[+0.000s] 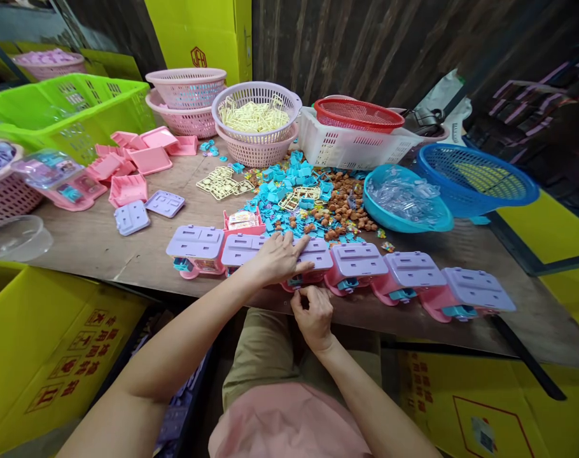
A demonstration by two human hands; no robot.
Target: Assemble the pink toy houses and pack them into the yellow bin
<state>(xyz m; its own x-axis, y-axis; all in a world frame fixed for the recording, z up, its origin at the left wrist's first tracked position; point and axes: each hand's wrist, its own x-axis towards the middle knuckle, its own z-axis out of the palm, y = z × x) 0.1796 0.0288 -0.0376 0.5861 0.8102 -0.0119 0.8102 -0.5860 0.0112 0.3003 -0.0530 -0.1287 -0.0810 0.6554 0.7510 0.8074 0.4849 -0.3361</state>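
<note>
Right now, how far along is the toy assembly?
Done: about five closed toy cases line the table edge. In hand: left hand presses the middle case, right hand works its front edge. Left: loose pink trays, lilac lids, blue pieces.

Single head-worn view, angled forward and down, close above the worn brown wooden table [103, 248] near edge, far wall at top

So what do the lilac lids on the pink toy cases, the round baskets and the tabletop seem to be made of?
Lilac lids: moulded plastic, matte, judging by the crisp recessed slots and uniform colour. The left hand rests on one; the right hand pinches at its front edge. Round baskets: injection-moulded plastic, slightly glossy, with regular lattice walls. Tabletop: probably plywood or hardboard, bare and scuffed, with a thin chipped edge.
</note>
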